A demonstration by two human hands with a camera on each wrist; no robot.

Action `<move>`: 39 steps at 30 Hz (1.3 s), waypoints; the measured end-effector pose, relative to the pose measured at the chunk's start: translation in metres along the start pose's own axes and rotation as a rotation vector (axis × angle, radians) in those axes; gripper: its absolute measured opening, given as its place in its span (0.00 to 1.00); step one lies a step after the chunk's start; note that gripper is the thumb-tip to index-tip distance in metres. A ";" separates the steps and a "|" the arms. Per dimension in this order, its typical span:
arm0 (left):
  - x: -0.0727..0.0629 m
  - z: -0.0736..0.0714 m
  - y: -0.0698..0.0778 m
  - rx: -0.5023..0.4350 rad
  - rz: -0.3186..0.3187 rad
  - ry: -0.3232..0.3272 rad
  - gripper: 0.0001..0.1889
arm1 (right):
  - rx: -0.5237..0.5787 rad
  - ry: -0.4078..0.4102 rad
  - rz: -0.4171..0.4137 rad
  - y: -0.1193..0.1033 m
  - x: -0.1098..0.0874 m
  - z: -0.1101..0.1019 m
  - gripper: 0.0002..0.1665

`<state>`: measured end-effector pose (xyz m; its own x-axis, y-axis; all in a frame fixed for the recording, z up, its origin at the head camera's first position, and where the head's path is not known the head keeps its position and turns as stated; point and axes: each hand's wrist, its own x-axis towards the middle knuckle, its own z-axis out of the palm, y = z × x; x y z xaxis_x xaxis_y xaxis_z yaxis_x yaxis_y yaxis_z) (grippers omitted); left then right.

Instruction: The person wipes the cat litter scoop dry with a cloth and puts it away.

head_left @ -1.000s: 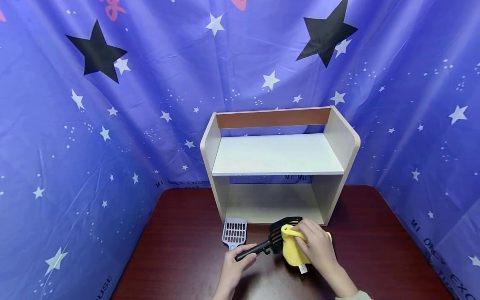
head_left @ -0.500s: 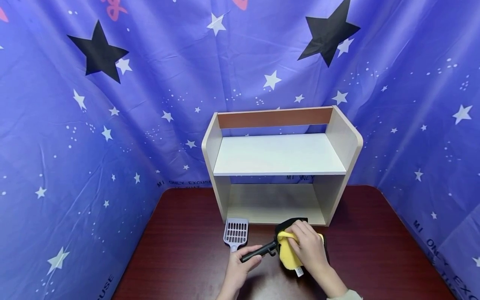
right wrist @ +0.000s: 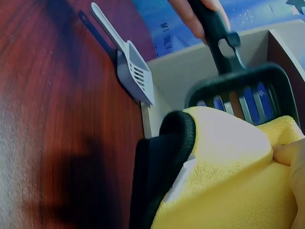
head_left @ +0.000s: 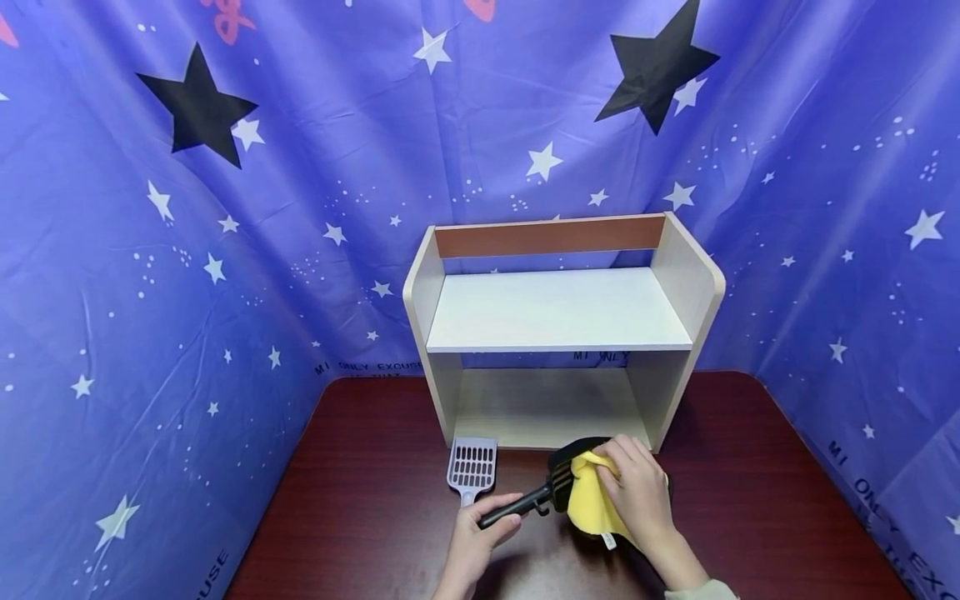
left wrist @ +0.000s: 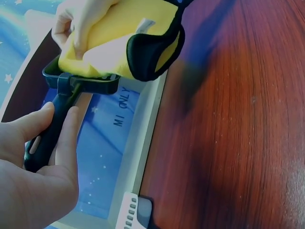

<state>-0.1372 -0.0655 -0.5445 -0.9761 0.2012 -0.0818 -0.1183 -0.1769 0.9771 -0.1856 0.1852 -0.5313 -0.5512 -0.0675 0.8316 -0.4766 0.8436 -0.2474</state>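
My left hand (head_left: 474, 535) grips the handle of a black slotted litter scoop (right wrist: 221, 86), held raised with its head toward the right. Over the scoop's head my right hand (head_left: 637, 492) pinches a yellow cloth (right wrist: 228, 176) with black edging and a small white tag. The cloth covers much of the slotted head; a few slots show beside it in the right wrist view. In the left wrist view the thumb (left wrist: 35, 123) and fingers lie along both sides of the handle. A light grey litter scoop (head_left: 473, 467) lies on the table just beyond my left hand.
A pale wooden two-tier shelf (head_left: 558, 310) stands at the back of the dark red-brown table (head_left: 360, 500). The grey scoop's head lies right at its front left corner. Behind and beside the table hangs a blue star-patterned curtain (head_left: 315, 167).
The cloth and my right hand slide left over the scoop's head, then back right, uncovering some slots. My left hand keeps its hold on the handle and shifts slightly.
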 end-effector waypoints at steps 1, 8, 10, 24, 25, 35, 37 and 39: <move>0.000 -0.001 0.000 0.000 -0.001 0.001 0.20 | -0.003 0.002 0.002 0.001 0.000 -0.001 0.18; 0.000 -0.006 0.002 0.034 0.006 0.002 0.20 | 0.004 -0.003 0.038 0.006 0.001 -0.006 0.17; 0.000 -0.007 0.002 0.041 0.010 0.001 0.20 | 0.005 0.000 0.039 0.007 0.001 -0.008 0.18; -0.001 -0.017 0.002 -0.021 -0.017 0.021 0.22 | 0.058 -0.042 0.088 0.015 -0.001 -0.015 0.15; -0.001 -0.018 0.002 -0.027 -0.021 0.025 0.23 | 0.074 -0.047 0.078 0.015 -0.001 -0.015 0.15; 0.002 -0.013 0.003 0.040 0.044 0.032 0.19 | 0.213 -0.067 -0.089 0.003 -0.002 -0.007 0.15; 0.001 -0.010 0.002 0.067 0.067 0.035 0.18 | 0.206 -0.075 -0.098 -0.002 -0.004 -0.005 0.16; 0.000 -0.008 0.000 0.081 0.075 0.033 0.17 | 0.207 -0.073 -0.107 -0.006 -0.005 -0.003 0.16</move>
<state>-0.1390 -0.0729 -0.5460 -0.9873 0.1585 -0.0127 -0.0308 -0.1118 0.9933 -0.1778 0.1824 -0.5327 -0.5349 -0.1954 0.8220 -0.6607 0.7032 -0.2627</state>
